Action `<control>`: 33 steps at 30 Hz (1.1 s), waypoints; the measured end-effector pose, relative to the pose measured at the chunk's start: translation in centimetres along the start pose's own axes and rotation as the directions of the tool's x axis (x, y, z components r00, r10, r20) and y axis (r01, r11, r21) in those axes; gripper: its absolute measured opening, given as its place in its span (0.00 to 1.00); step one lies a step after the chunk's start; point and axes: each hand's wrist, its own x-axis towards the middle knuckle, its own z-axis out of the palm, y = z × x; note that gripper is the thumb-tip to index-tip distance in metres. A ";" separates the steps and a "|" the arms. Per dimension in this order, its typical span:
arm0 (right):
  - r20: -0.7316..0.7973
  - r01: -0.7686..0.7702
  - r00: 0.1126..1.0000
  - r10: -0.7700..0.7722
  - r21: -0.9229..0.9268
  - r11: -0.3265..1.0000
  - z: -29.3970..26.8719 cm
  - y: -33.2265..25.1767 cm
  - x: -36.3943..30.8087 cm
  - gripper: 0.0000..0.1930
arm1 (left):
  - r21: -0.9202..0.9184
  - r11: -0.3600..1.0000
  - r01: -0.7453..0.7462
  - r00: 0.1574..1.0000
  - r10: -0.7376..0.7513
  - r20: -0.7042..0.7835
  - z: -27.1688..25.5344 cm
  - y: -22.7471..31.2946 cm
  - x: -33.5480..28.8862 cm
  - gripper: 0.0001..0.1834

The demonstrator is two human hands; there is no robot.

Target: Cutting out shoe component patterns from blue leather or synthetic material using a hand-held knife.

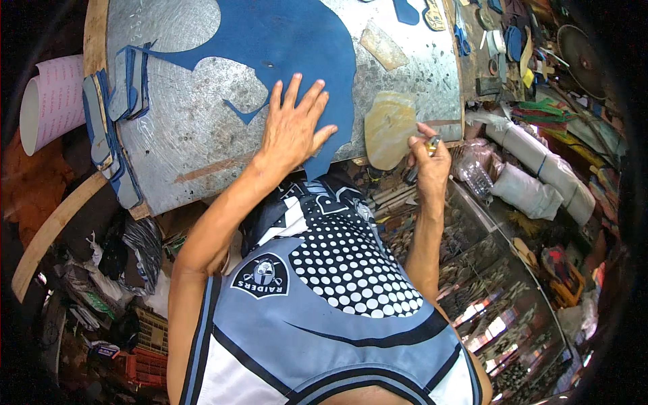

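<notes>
A large blue sheet (304,40) with curved cut-outs lies on the scratched metal-topped table (223,142). My left hand (290,128) rests flat on it, fingers spread, near its right-hand lower part. A narrow tail of the sheet hangs at the table's near edge. To the right, a tan sole-shaped template (390,131) lies partly over that edge. Just beside it, my right hand (430,158) is closed around a small dark tool (433,143) with a yellowish, shiny end. Its exact kind is hard to make out.
Stacked blue sole-shaped pieces (128,84) sit on the table's left edge, beside a rolled pink-and-white sheet (57,101). A worn rectangular piece (383,46) lies at the far right. Scissors (462,40) and other tools are beyond it. Wrapped rolls (540,162) lie right of the table.
</notes>
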 end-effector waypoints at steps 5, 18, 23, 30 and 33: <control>-0.021 -0.020 1.000 0.021 0.079 0.997 -1.0 1.1 -1.9 0.20 | 0.056 0.998 -0.030 0.999 0.031 -0.011 0.4 0.2 3.6 0.35; -0.085 0.061 0.995 -0.047 0.181 0.982 -3.2 0.7 -0.7 0.18 | 0.110 0.973 -0.201 0.977 0.192 0.089 0.8 1.5 5.8 0.32; -0.089 0.066 0.995 -0.051 0.179 0.982 -3.5 1.2 -1.3 0.17 | 0.246 0.962 -0.116 0.991 0.129 -0.036 1.4 -3.4 9.9 0.35; -0.167 0.014 0.986 0.012 0.154 0.988 -4.9 3.5 -3.5 0.19 | 0.083 0.996 -0.016 0.991 0.027 -0.130 1.1 -3.6 12.2 0.35; -0.162 0.022 0.987 0.006 0.174 0.984 -4.8 4.2 -3.9 0.19 | 0.090 0.995 0.040 0.989 -0.027 -0.148 1.5 -2.2 11.9 0.42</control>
